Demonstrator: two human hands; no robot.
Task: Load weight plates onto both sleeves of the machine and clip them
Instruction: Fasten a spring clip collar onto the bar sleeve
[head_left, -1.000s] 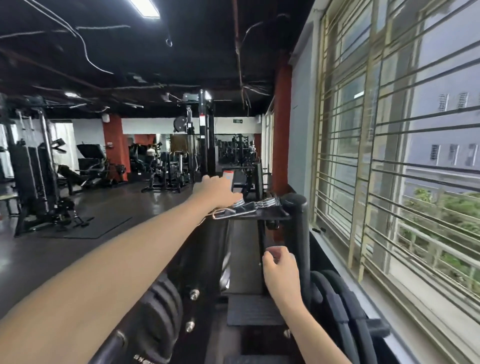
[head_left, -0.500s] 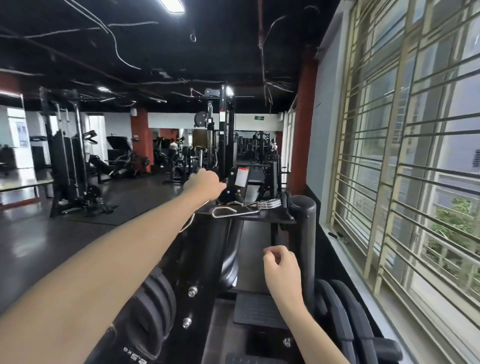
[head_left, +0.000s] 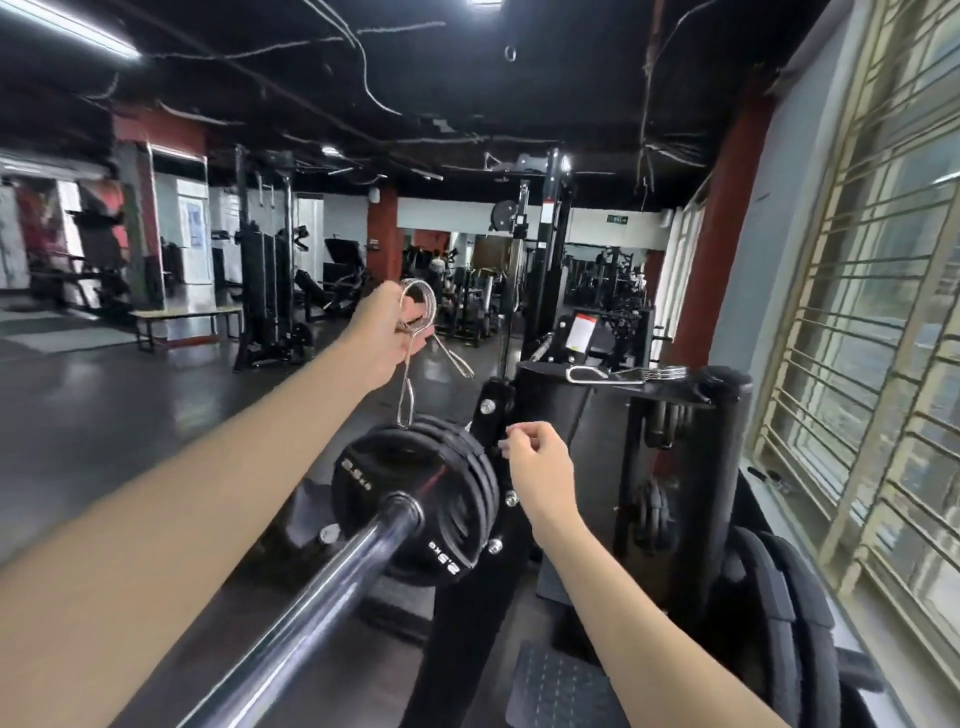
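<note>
From the head view, the person's left hand (head_left: 387, 332) is up at arm's length, fingers pinched around the coil of a spring clip (head_left: 418, 322), its two wire handles dangling down and to the right. One handle tip hangs just above, maybe touching, the top edge of the weight plates (head_left: 415, 499) already stacked on the near sleeve (head_left: 332, 587). The right hand (head_left: 537, 467) is loosely curled beside the machine's black upright (head_left: 496, 415), holding nothing that I can make out; its fingertips seem to be at or near a bolt there, though I can't tell if they touch.

The plates sit well in on the sleeve, and a long bare stretch of chrome runs out toward the person. Nothing clips them yet, so I'd say they could slide outward if the machine is bumped.

The hold on the clip looks to me like the weak point. It is held by the coil, not by the handles, so to open it the hand must re-grip, and a slip there could drop it onto the plates or the floor. If the handles aren't squeezed fully, the coil may bind at the sleeve's end and scrape instead of sliding on.

A second spring clip (head_left: 628, 373) lies flat on the small black surface (head_left: 670, 397) at the top of the machine, near its edge; a careless reach could knock it off behind the frame. More plates (head_left: 779, 639) stand racked low at the right, by the window.
</note>
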